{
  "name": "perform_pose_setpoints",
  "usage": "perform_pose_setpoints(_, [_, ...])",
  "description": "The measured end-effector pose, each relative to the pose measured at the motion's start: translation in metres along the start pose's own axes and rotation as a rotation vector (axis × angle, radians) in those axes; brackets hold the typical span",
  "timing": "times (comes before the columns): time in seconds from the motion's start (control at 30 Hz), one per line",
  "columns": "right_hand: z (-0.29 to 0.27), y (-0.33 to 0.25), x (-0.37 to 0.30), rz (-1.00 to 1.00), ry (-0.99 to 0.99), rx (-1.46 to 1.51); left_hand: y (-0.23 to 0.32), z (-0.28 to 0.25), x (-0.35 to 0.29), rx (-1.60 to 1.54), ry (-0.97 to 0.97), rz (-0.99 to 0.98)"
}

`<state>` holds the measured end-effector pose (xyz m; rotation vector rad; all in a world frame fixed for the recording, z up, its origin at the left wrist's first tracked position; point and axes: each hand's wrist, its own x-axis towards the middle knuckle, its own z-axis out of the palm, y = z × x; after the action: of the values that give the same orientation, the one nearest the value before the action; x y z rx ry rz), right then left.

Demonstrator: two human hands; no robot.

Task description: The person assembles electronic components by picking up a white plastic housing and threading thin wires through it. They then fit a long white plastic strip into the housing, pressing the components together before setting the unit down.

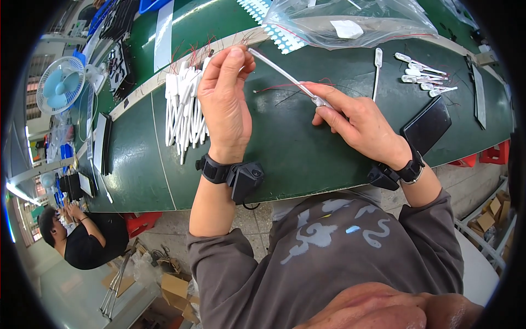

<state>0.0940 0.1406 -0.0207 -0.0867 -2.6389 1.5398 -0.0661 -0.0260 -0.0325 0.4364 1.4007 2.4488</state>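
A thin white tube (282,73) with a wider, clear-looking end slants between my two hands. My left hand (227,93) is closed in a pinch at its thin far end. My right hand (359,120) grips the wider end between thumb and fingers. Fine red and black wires (279,88) trail beside the tube near my right fingers; where they join it is hidden. Just left of my left hand lies a pile of white sticks (183,107) with wider heads and thin wires at the far end. Both wrists wear black straps with small devices.
Right of my hands lie a single white stick (377,66), several wired sticks (422,74) and a black phone-like slab (427,125). A clear plastic bag (378,27) sits at the back. A fan (60,85) and another person (87,238) are at left.
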Motion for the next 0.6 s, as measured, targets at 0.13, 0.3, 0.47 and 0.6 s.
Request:
perform_pose_setpoints(0.13, [0.0,0.003,0.0,-0.001,0.021,0.009,0.003,-0.004,0.001,0.044,-0.058,-0.004])
perform_pose_setpoints(0.3, [0.0,0.002,0.0,0.009,0.035,0.022,-0.001,0.008,-0.004,0.224,-0.022,0.107])
perform_pose_setpoints(0.47, [0.001,0.004,0.001,-0.006,0.017,0.015,0.002,0.013,-0.002,0.205,0.037,0.112])
perform_pose_setpoints(0.6, [0.002,0.007,0.0,-0.037,0.011,0.014,0.006,0.002,0.002,0.159,-0.015,-0.07])
